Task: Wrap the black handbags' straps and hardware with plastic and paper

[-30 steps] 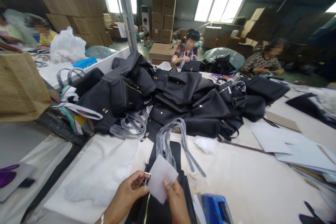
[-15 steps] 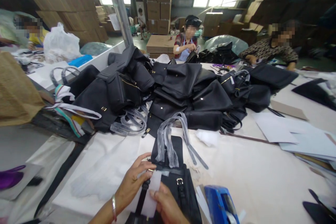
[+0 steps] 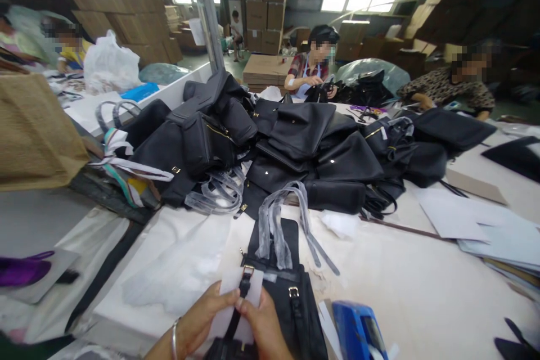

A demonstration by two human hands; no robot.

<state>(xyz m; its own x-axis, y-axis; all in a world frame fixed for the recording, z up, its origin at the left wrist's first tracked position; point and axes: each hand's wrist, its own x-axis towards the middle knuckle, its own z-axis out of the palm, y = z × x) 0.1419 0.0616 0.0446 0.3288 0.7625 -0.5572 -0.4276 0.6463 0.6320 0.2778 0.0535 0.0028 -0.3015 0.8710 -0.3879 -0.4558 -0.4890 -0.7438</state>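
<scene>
We grasp the thin white foam-like sheet [image 3: 228, 280] with our left hand [image 3: 206, 310] and right hand [image 3: 266, 323], both thumbs at the slim black strap with a gold buckle [image 3: 234, 320] lying across it. Beneath is the soft black leather-look backpack [image 3: 275, 296], on the white table [image 3: 405, 275]. The sheet looks light and easily creased, suiting a gentle pinch at its edges; the strap seems firmer, best held below its buckle. Black bags [image 3: 299, 129] heap beyond; brown cardboard boxes [image 3: 266, 14] line the room.
</scene>
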